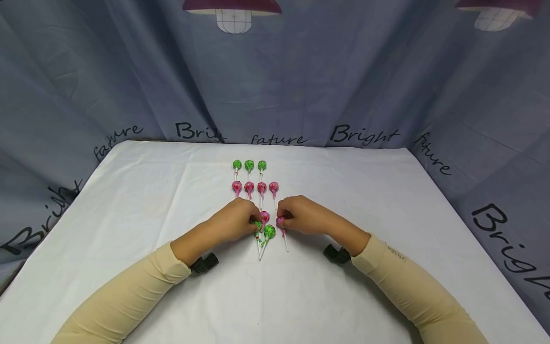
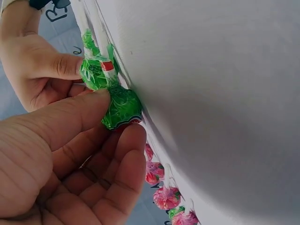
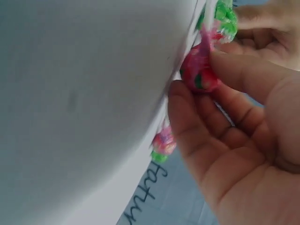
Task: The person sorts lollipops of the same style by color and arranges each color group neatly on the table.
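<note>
My left hand pinches the wrapped head of a green lollipop between thumb and fingers, its white stick toward me. Across from it, my right hand grips a pink lollipop by its head. Between the hands lie another green lollipop, its stick crossing near the held one's, and a pink lollipop partly covered by the left fingers. Farther back, several pink lollipops form a row, sticks toward me. Behind them is a row of three green lollipops.
A white cloth covers the table, whose far edge meets a grey-blue curtain printed with lettering and lamps. Dark wrist cameras sit under both wrists, close over the cloth.
</note>
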A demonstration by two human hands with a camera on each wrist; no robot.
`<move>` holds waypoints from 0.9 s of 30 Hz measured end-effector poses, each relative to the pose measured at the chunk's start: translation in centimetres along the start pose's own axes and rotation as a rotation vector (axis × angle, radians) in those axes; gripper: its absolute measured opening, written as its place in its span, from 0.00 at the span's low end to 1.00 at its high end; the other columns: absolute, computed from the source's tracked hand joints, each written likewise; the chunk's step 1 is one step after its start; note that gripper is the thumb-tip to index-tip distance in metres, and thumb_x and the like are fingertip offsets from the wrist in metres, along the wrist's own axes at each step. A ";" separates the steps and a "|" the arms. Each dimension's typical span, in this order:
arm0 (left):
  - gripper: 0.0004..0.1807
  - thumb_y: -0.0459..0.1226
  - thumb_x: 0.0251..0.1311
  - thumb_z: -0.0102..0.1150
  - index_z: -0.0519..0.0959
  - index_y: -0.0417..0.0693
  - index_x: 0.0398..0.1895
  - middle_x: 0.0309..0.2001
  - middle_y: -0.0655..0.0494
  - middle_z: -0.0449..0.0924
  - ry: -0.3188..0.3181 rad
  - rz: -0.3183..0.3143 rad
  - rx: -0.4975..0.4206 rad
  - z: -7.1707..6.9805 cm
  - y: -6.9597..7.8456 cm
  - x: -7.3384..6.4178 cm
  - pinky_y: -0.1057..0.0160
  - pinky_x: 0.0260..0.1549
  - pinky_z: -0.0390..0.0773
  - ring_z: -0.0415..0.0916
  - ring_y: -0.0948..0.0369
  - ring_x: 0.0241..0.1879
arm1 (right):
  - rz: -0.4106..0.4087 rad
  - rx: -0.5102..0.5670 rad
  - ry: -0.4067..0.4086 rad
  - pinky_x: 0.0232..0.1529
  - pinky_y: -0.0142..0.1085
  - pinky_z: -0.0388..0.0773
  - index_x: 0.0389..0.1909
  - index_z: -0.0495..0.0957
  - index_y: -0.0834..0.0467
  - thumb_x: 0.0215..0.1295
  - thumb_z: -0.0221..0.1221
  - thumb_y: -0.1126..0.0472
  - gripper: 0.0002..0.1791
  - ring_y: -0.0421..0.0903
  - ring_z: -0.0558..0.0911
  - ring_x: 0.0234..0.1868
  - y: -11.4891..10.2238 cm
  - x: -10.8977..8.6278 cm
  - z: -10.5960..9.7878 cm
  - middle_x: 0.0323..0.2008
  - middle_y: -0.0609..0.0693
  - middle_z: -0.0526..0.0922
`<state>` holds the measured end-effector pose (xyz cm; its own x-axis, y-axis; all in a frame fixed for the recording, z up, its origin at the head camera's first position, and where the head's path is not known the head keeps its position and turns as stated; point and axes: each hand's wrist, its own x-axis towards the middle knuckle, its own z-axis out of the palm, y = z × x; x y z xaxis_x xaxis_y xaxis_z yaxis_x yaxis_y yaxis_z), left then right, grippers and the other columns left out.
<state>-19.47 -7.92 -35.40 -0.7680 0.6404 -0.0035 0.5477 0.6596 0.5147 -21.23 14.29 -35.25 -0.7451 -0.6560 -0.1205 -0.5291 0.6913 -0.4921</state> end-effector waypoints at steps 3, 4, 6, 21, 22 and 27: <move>0.04 0.30 0.56 0.69 0.85 0.45 0.26 0.23 0.63 0.78 -0.003 0.009 0.011 0.0 0.0 0.1 0.65 0.30 0.73 0.70 0.64 0.27 | 0.012 0.008 0.023 0.34 0.34 0.74 0.32 0.79 0.54 0.63 0.66 0.64 0.05 0.41 0.74 0.31 0.4 0.0 -0.7 0.28 0.43 0.77; 0.04 0.29 0.56 0.69 0.85 0.45 0.27 0.23 0.63 0.78 -0.006 0.007 0.010 0.0 0.1 0.1 0.65 0.30 0.73 0.69 0.64 0.27 | 0.011 0.010 0.032 0.34 0.35 0.75 0.33 0.79 0.54 0.63 0.66 0.64 0.05 0.41 0.75 0.31 0.6 0.0 -0.9 0.28 0.44 0.77; 0.03 0.29 0.56 0.68 0.85 0.45 0.27 0.24 0.63 0.77 -0.012 0.004 0.014 -0.1 0.1 0.2 0.65 0.30 0.72 0.69 0.64 0.27 | 0.010 0.013 0.049 0.35 0.36 0.75 0.33 0.79 0.54 0.63 0.66 0.65 0.05 0.42 0.75 0.32 0.9 0.1 -1.5 0.29 0.44 0.78; 0.03 0.30 0.56 0.70 0.87 0.44 0.33 0.30 0.60 0.83 -0.014 -0.047 0.025 -0.5 0.3 0.2 0.64 0.36 0.77 0.75 0.64 0.32 | 0.175 0.061 0.150 0.38 0.39 0.74 0.38 0.80 0.58 0.66 0.64 0.64 0.03 0.46 0.77 0.36 5.1 4.2 -4.1 0.34 0.49 0.83; 0.02 0.30 0.56 0.70 0.87 0.44 0.32 0.30 0.60 0.82 -0.016 -0.043 0.023 -0.5 0.3 0.2 0.64 0.35 0.77 0.74 0.64 0.31 | 0.188 0.065 0.148 0.39 0.39 0.74 0.38 0.80 0.59 0.66 0.63 0.64 0.03 0.47 0.77 0.36 5.4 4.4 -4.1 0.35 0.50 0.83; 0.01 0.30 0.57 0.69 0.86 0.43 0.30 0.25 0.62 0.79 -0.028 -0.024 0.014 -0.3 0.3 0.3 0.66 0.29 0.72 0.69 0.64 0.27 | 0.245 0.081 0.129 0.40 0.39 0.74 0.39 0.80 0.59 0.66 0.64 0.63 0.05 0.48 0.76 0.39 6.3 5.3 -4.0 0.38 0.51 0.83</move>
<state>-19.62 -7.69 -34.99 -0.7712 0.6354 -0.0398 0.5342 0.6798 0.5025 -30.16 16.38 -35.50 -0.8949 -0.4251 -0.1358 -0.2971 0.7946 -0.5295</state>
